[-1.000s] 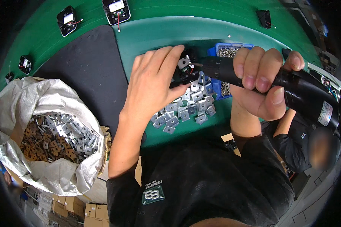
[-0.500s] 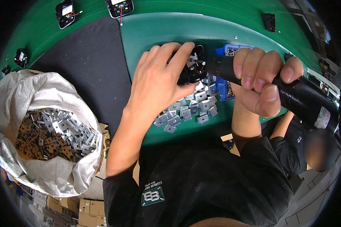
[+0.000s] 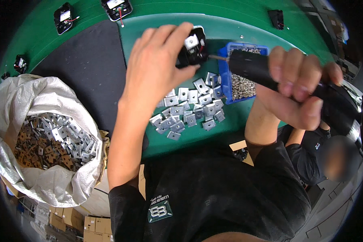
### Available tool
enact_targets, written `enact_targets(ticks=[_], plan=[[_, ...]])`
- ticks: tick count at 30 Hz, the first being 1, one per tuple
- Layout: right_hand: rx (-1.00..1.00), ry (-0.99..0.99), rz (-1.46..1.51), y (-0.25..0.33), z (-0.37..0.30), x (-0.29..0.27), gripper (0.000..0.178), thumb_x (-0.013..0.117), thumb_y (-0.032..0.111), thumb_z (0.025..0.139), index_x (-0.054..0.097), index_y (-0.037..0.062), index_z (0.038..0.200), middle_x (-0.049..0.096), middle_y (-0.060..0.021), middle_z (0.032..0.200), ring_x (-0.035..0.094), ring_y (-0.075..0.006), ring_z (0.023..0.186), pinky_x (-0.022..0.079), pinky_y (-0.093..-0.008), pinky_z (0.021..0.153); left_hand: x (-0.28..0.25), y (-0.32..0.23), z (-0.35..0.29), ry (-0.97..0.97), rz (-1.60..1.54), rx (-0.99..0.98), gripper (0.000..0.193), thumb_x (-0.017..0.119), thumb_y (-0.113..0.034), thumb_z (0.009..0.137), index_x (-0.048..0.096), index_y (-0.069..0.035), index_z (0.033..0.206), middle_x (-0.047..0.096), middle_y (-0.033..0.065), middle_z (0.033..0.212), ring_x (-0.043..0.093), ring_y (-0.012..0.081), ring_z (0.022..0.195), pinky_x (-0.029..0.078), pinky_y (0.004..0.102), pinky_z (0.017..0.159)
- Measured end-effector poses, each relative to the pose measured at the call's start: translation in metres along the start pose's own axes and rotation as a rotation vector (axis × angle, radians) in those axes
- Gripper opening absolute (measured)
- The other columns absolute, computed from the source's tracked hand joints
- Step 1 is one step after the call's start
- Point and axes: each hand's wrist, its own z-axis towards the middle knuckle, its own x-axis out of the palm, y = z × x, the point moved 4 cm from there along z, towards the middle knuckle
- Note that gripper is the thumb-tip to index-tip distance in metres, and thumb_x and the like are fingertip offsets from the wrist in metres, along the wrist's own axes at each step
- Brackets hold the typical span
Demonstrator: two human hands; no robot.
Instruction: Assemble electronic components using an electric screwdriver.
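Note:
My left hand [image 3: 155, 58] is closed round a black plastic housing [image 3: 195, 50], tilted up over the green table. A square metal clip [image 3: 191, 41] and a bit of red wire show inside it. In my right hand [image 3: 296, 82] is a black electric screwdriver [image 3: 250, 66], its thin bit pointing left, apart from the housing. Below the housing lies a loose spread of silvery metal clips [image 3: 189, 107] with holes. A blue bin [image 3: 226, 86] full of small screws [image 3: 243, 86] stands under the screwdriver's front end.
At the left, a white woven sack [image 3: 64, 187] holds many metal clips. Behind it lies a black mat [image 3: 88, 56]. More black housings with wires, one of them a housing [image 3: 117, 9] at the top, sit on the green far strip. Another person [image 3: 306, 157] is at the right.
The screwdriver has drawn back to the right, its bit leaving the housing. My left hand has moved the housing left and farther away, uncovering more clips and the blue bin.

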Motion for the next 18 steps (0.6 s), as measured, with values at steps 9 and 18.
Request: enact_targets(ticks=[9,18], plan=[[-0.118,-0.259,-0.112,0.031,-0.027,-0.045,0.054,0.056,0.011,0.088,0.040,0.0077,0.140,0.050,-0.0049,0.077,0.049,-0.0178,0.065,0.044,-0.0384,0.065,-0.016,-0.005,0.080,0.118,0.240,-0.233,0.069,0.078,-0.019,0.073,0.052,-0.002,0.135,0.060,0.0241,0.113,0.057,0.0390,0.108,0.045,0.0445,0.097],[-0.037,-0.279,-0.116,-0.002,-0.021,-0.049,0.052,0.061,0.005,0.085,0.040,0.0001,0.132,0.054,-0.0096,0.076,0.053,-0.0201,0.063,0.049,-0.0388,0.065,-0.016,-0.013,0.037,-0.085,0.190,0.086,0.050,0.078,-0.017,0.075,0.063,-0.012,0.122,0.065,0.0125,0.113,0.060,0.0335,0.108,0.045,0.0421,0.095]])
